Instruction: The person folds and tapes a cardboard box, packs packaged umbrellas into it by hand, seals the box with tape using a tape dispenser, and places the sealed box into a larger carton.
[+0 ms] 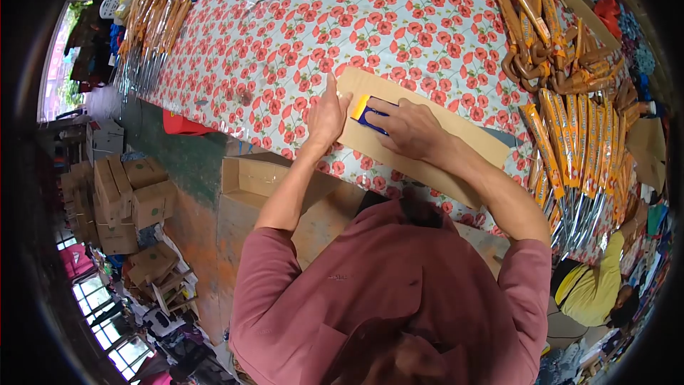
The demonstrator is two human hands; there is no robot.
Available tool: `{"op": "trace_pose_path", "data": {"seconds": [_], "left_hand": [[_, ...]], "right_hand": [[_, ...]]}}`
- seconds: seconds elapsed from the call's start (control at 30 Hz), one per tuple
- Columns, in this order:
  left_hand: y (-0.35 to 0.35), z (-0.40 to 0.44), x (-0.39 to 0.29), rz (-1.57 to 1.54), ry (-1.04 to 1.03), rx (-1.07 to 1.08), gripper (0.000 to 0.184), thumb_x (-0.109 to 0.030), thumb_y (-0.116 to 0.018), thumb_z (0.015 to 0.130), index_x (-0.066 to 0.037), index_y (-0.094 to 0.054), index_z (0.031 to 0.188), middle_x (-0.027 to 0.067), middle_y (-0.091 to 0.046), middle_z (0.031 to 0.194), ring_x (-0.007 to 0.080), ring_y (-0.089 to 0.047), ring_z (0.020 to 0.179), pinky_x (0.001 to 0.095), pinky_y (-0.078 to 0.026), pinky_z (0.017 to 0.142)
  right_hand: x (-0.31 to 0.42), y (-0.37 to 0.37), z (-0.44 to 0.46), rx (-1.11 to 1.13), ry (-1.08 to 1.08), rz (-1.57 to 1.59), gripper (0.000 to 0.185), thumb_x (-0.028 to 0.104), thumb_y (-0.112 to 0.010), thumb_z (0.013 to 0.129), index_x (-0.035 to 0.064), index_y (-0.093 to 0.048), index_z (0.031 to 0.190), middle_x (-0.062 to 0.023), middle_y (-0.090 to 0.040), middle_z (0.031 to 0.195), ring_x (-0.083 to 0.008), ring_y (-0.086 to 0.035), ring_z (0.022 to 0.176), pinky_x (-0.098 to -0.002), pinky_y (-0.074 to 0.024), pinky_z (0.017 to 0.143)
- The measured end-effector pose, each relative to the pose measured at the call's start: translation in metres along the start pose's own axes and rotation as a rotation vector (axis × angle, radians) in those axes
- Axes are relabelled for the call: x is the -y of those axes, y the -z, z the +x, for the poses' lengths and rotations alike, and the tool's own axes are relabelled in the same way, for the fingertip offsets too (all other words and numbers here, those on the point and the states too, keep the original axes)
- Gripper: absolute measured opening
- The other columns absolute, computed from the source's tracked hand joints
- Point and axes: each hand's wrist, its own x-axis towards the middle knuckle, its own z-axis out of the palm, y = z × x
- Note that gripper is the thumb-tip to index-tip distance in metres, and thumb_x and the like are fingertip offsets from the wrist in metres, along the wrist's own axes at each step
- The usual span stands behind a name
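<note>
Table: its cover [285,36] had red flowers on a pale ground.
Cartons: they were stacked [135,196] at the left of the view; their marks were too small to read.
Orange packages: these [577,142] lay in bunches on the table's right side, with printing that I could not read.
Open box: this cardboard one [253,178] stood below the near table edge.
Cardboard sheet: it [420,146] lay flat on the table, long axis from far left to near right.
Right hand: its fingers [410,128] were closed on the yellow-and-blue tool.
Left hand: it [328,114] pressed the sheet's left end, thumb and fingers apart.
Yellow-and-blue tool: it [374,113] was on the sheet, yellow side toward the left hand; its long axis was partly hidden.
</note>
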Motion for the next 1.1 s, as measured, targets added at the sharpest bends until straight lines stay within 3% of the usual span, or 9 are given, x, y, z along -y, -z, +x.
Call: {"op": "trace_pose_path", "data": {"seconds": [0.27, 0.37, 0.5, 0.6, 0.7, 0.8, 0.9, 1.03, 1.1], "left_hand": [[-0.01, 0.006, 0.007, 0.103, 0.015, 0.0, 0.068, -0.042, -0.052, 0.102, -0.004, -0.03, 0.154, 0.0261, -0.07, 0.082, 0.0437, -0.068, 0.075, 0.055, -0.051, 0.066], [-0.018, 0.008, 0.018, 0.079, 0.012, 0.006, 0.065, -0.043, -0.05, 0.102, -0.007, -0.033, 0.153, 0.026, -0.069, 0.081, 0.0454, -0.067, 0.074, 0.056, -0.05, 0.066], [-0.021, 0.012, 0.015, 0.068, 0.001, -0.037, 0.062, -0.045, -0.048, 0.102, -0.014, -0.034, 0.153, 0.0274, -0.067, 0.077, 0.0471, -0.066, 0.073, 0.0558, -0.048, 0.064], [-0.027, 0.02, 0.025, 0.003, -0.049, -0.029, 0.062, -0.045, -0.047, 0.103, -0.012, -0.033, 0.154, 0.0298, -0.069, 0.087, 0.0488, -0.067, 0.082, 0.0553, -0.05, 0.069], [-0.03, 0.019, 0.029, 0.004, -0.067, -0.027, 0.062, -0.043, -0.046, 0.104, -0.011, -0.032, 0.155, 0.0317, -0.069, 0.101, 0.049, -0.067, 0.092, 0.0538, -0.052, 0.076], [-0.027, 0.02, 0.029, -0.028, -0.078, 0.001, 0.062, -0.042, -0.045, 0.105, -0.008, -0.032, 0.154, 0.0303, -0.065, 0.121, 0.0479, -0.066, 0.104, 0.0514, -0.053, 0.084], [-0.027, 0.021, 0.03, -0.095, -0.122, -0.003, 0.06, -0.041, -0.045, 0.105, -0.007, -0.033, 0.153, 0.0294, -0.063, 0.125, 0.047, -0.064, 0.108, 0.0506, -0.052, 0.087], [-0.017, 0.014, 0.014, -0.241, -0.084, 0.064, 0.053, -0.038, -0.045, 0.106, -0.007, -0.039, 0.149, 0.0279, -0.064, 0.125, 0.046, -0.063, 0.113, 0.0478, -0.051, 0.091], [-0.018, 0.01, 0.016, -0.203, -0.076, 0.044, 0.052, -0.038, -0.045, 0.106, -0.006, -0.042, 0.147, 0.0278, -0.064, 0.125, 0.0458, -0.062, 0.114, 0.0472, -0.05, 0.092]], "right_hand": [[-0.011, 0.069, -0.107, 0.186, -0.074, -0.048, 0.028, 0.013, -0.066, 0.079, 0.0073, -0.069, 0.107, -0.0078, -0.064, 0.107, -0.0342, -0.066, 0.076, -0.0461, -0.0565, 0.072], [-0.005, 0.118, -0.187, 0.418, -0.306, -0.086, 0.038, 0.017, -0.07, 0.082, 0.0098, -0.067, 0.119, -0.0059, -0.059, 0.133, -0.0333, -0.065, 0.089, -0.046, -0.0551, 0.082], [-0.007, 0.137, -0.285, 0.28, -0.383, -0.134, 0.041, 0.017, -0.072, 0.081, 0.0116, -0.068, 0.122, -0.0037, -0.057, 0.139, -0.0338, -0.065, 0.087, -0.0445, -0.0562, 0.081], [-0.012, 0.118, -0.304, 0.21, -0.344, -0.273, 0.036, 0.016, -0.071, 0.079, 0.0141, -0.071, 0.115, -0.0012, -0.06, 0.135, -0.0319, -0.066, 0.091, -0.0446, -0.0575, 0.075], [-0.036, 0.063, -0.296, 0.365, -0.724, -0.171, 0.036, 0.018, -0.071, 0.079, 0.0148, -0.07, 0.115, -0.0008, -0.056, 0.14, -0.0303, -0.063, 0.102, -0.0445, -0.0572, 0.076], [-0.065, 0.041, -0.314, 0.399, -0.44, -0.22, 0.037, 0.018, -0.069, 0.082, 0.0137, -0.069, 0.119, -0.0049, -0.056, 0.14, -0.0342, -0.061, 0.108, -0.0443, -0.0551, 0.085], [-0.108, -0.005, -0.359, -0.135, -0.656, 0.102, 0.037, 0.018, -0.069, 0.084, 0.0144, -0.069, 0.121, -0.0075, -0.056, 0.139, -0.0375, -0.059, 0.112, -0.0443, -0.0514, 0.094], [-0.123, -0.031, -0.39, -0.264, -0.784, -0.293, 0.049, 0.009, -0.068, 0.079, 0.0093, -0.066, 0.127, -0.017, -0.053, 0.141, -0.0358, -0.055, 0.123, -0.0448, -0.0454, 0.104], [-0.104, -0.032, -0.367, -0.417, -0.844, 0.073, 0.042, 0.02, -0.065, 0.091, 0.0073, -0.062, 0.131, -0.0144, -0.056, 0.133, -0.0275, -0.054, 0.121, -0.0423, -0.0449, 0.101]]}}
